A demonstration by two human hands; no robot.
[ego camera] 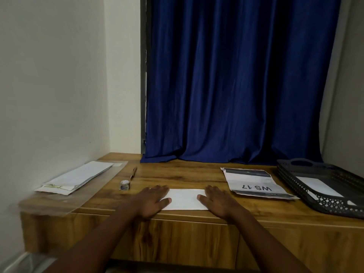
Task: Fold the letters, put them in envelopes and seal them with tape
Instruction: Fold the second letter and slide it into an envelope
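Left hand [152,200] and right hand [217,200], fingers flat and gripping nothing, press the folded letter [186,199] beside the tape roll [124,185], evidently to set its crease.

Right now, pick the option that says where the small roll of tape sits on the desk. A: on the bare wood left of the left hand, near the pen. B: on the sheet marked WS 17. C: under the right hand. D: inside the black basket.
A: the roll of tape stands on the desk wood, left of the left hand, just in front of the pen.
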